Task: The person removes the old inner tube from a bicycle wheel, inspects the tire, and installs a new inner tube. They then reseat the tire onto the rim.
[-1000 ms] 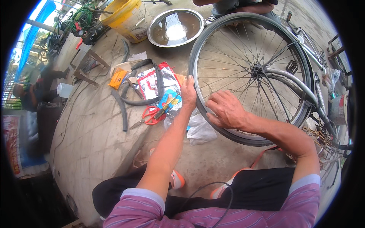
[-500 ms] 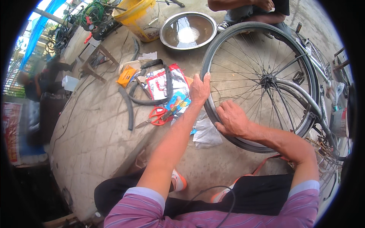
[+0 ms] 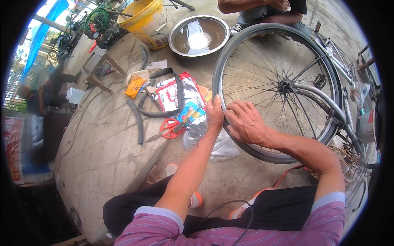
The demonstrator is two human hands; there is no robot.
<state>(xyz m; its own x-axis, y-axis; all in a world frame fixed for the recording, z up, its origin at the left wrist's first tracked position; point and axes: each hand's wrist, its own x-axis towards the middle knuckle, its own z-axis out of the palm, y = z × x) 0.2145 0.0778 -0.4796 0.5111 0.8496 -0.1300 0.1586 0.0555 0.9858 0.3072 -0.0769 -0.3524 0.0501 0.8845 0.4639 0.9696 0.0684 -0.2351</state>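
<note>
A bicycle wheel with a black tyre stands before me, attached to a silvery frame on the right. My left hand is closed on the tyre at the wheel's near left side, thumb up. Just beside it, my right hand curls its fingers over the same stretch of rim and tyre. The two hands nearly touch. What lies under the right fingers is hidden.
Left of the wheel lie red-handled scissors, cut black tube, an orange box and plastic bags. Behind are a metal basin of water, a yellow bucket and a crouching person. A small stool stands left.
My left hand has slid down along the tyre toward me. My right hand has moved slightly up and left, so the hands are now close together.
</note>
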